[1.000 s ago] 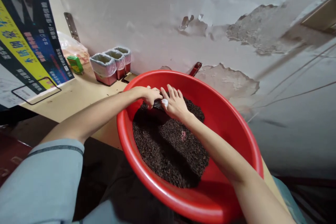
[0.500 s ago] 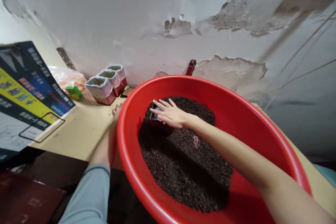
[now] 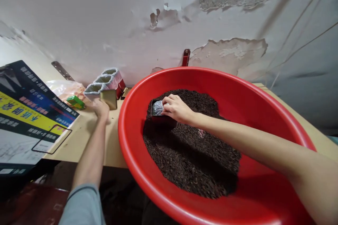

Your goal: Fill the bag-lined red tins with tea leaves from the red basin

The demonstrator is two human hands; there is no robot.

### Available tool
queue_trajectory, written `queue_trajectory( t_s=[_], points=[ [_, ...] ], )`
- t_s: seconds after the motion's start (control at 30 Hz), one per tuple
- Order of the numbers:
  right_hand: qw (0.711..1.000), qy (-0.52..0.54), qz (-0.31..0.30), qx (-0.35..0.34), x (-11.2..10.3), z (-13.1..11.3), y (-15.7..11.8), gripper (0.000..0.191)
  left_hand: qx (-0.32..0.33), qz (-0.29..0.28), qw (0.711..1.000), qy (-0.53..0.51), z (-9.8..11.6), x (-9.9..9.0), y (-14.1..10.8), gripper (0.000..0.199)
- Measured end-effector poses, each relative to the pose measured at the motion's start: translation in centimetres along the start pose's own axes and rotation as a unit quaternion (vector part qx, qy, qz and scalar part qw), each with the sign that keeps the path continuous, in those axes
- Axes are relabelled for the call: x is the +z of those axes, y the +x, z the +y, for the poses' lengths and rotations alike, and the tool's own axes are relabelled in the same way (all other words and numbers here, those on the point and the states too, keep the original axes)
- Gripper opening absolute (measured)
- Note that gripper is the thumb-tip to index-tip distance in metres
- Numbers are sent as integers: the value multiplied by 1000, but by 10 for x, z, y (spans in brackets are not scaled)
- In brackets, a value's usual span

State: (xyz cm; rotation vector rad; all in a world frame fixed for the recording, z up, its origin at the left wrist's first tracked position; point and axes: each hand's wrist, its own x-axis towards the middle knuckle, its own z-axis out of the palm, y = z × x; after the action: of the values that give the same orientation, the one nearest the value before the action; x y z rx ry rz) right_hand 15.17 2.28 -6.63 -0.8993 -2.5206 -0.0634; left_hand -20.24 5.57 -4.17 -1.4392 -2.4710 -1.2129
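Note:
My right hand (image 3: 178, 109) reaches into a large red basin (image 3: 264, 123), its fingers closed on the gathered clear plastic bag (image 3: 157, 108) in the mouth of a small dark tin (image 3: 162, 122). That tin stands on loose dark tea leaves (image 3: 192, 154), which look dry. On the left, my left hand (image 3: 100, 108) is closed at a gold-coloured tin lid (image 3: 109, 99), tilted up; motion smears the fingers. Right behind it are three open red tins (image 3: 120, 85) in a row, lined with clear plastic that folds over their rims.
The basin rests on a pale wooden table (image 3: 113, 151) against a peeling wall (image 3: 105, 24). A printed cardboard box (image 3: 34, 112) with a black wire frame stands at left. A green packet (image 3: 75, 102) lies before a clear plastic bag (image 3: 62, 89). Another lid-like piece (image 3: 126, 92) lies by the basin.
My left hand has moved left from beside the basin, and the gold lid now shows with it. My right hand's spread fingers have closed on the bag's top. The view has shifted slightly.

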Motion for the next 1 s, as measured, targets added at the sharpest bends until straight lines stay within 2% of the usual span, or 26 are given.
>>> queue_trajectory(
  t_s=[0.07, 0.1, 0.13, 0.2, 0.27, 0.33, 0.4, 0.47, 0.53, 0.63, 0.7, 0.73, 0.87, 0.93, 1.0],
  points=[
    [997, -55, -20, -40, -8, -6, -3, 31, 30, 53, 998, -2, 10, -27, 14, 29],
    [995, -72, -37, -60, -13, -7, -3, 35, 72, 80, 994, -10, 20, -40, 16, 28],
    [992, -86, -57, -76, -18, -8, -4, 38, 126, 101, 987, -21, 34, -51, 14, 26],
    [986, -108, -94, -90, -28, -8, -7, 34, 257, 94, 961, -32, 68, -64, -6, 24],
    [982, -119, -119, -86, -35, -7, -13, 32, 390, 17, 921, -7, 101, -61, -42, 20],
    [983, -116, -125, -71, -36, -8, -24, 40, 491, -87, 865, 53, 125, -47, -82, 20],
    [986, -101, -124, -48, -35, -12, -35, 45, 561, -177, 801, 114, 138, -27, -114, 19],
    [988, -85, -128, -23, -34, -15, -44, 42, 607, -240, 745, 136, 139, -9, -131, 19],
    [988, -60, -142, -13, -35, -14, -51, 37, 611, -289, 726, 126, 135, 5, -134, 26],
    [987, 39, -148, -45, -44, 0, -57, 36, 563, -347, 742, 111, 131, 17, -124, 44],
    [985, 117, -115, -50, -52, 13, -61, 26, 549, -370, 742, 109, 134, 23, -116, 48],
    [986, 139, -86, -32, -55, 20, -62, 22, 553, -378, 734, 109, 136, 26, -112, 51],
    [985, 128, 34, 110, -60, 39, -66, 31, 579, -419, 691, 107, 144, 29, -103, 64],
    [981, 133, 47, 136, -54, 43, -66, 35, 569, -428, 696, 93, 145, 25, -100, 63],
    [980, 150, 39, 125, -45, 43, -64, 52, 561, -410, 714, 80, 144, 19, -98, 66]
  ],
)
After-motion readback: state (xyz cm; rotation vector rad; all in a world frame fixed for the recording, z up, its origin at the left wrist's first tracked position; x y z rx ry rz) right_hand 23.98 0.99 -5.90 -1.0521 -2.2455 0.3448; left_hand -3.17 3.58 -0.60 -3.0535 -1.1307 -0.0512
